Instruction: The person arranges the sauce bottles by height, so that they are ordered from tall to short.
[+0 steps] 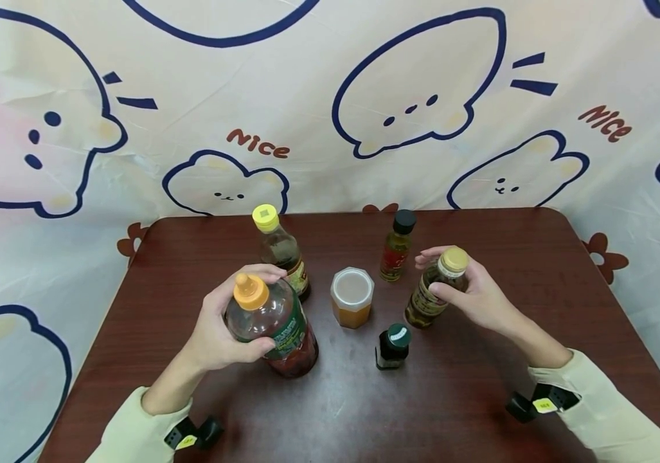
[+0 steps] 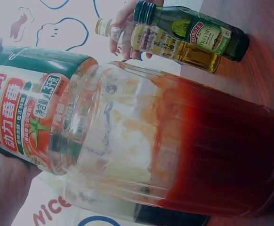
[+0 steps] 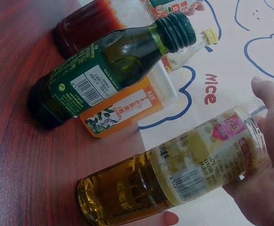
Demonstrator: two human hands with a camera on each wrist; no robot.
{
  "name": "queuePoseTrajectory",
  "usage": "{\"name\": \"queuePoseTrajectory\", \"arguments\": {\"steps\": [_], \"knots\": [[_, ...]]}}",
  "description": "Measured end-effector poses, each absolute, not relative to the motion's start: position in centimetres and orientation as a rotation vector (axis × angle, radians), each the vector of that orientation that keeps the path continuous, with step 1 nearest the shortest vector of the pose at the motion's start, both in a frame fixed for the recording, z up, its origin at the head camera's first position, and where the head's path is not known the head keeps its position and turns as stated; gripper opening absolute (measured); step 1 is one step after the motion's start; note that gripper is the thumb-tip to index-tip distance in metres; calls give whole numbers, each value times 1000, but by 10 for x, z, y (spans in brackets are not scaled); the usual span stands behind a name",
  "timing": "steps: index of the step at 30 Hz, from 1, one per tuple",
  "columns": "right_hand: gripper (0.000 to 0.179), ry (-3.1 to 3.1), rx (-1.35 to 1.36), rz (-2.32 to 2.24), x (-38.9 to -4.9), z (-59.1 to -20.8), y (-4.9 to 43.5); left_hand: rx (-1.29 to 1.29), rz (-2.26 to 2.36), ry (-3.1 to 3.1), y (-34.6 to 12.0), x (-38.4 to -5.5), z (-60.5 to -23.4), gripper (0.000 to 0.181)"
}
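Observation:
My left hand (image 1: 214, 331) grips a large clear ketchup bottle (image 1: 292, 350) with an orange nozzle cap, fingers and thumb around its upper part. Red ketchup (image 2: 221, 150) fills the lower part in the left wrist view. On the right, my right hand (image 1: 486, 296) holds a glass cooking oil bottle (image 1: 425, 302) with a yellow cap, thumb on the near side. Golden oil (image 3: 123, 190) shows in its lower half. Between the hands stand a dark green olive oil bottle (image 1: 392, 350) and an orange-filled jar (image 1: 351, 305) with a translucent white lid.
Behind the ketchup stands a yellow-capped bottle of dark liquid (image 1: 283, 247). A small black-capped bottle with a red label (image 1: 394, 251) stands near the back edge. The dark brown table (image 1: 330, 424) meets a printed white cloth (image 1: 318, 96) behind it.

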State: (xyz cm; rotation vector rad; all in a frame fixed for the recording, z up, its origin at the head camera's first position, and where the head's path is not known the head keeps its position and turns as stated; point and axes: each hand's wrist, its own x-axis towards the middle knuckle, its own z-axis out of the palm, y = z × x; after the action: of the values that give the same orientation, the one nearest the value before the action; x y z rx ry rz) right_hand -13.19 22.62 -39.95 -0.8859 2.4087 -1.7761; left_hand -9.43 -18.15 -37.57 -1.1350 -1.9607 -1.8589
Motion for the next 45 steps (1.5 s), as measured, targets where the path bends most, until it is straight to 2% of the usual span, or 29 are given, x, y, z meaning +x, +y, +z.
{"name": "queuePoseTrajectory", "arguments": {"steps": [11, 24, 36, 45], "knots": [[47, 2399, -876, -1779, -132, -400, 225, -1087, -1801, -1909, -181, -94, -374, 67], [46, 2398, -863, -1778, -133, -399, 224, -1048, -1790, -1871, -200, -99, -355, 68], [43, 2436, -825, -1746, -134, -398, 225, -864, -1759, -1866, -230, -108, -331, 65], [39, 2450, -821, -1735, -133, -399, 226, -722, -1690, -1858, -250, -130, -319, 61]]}}
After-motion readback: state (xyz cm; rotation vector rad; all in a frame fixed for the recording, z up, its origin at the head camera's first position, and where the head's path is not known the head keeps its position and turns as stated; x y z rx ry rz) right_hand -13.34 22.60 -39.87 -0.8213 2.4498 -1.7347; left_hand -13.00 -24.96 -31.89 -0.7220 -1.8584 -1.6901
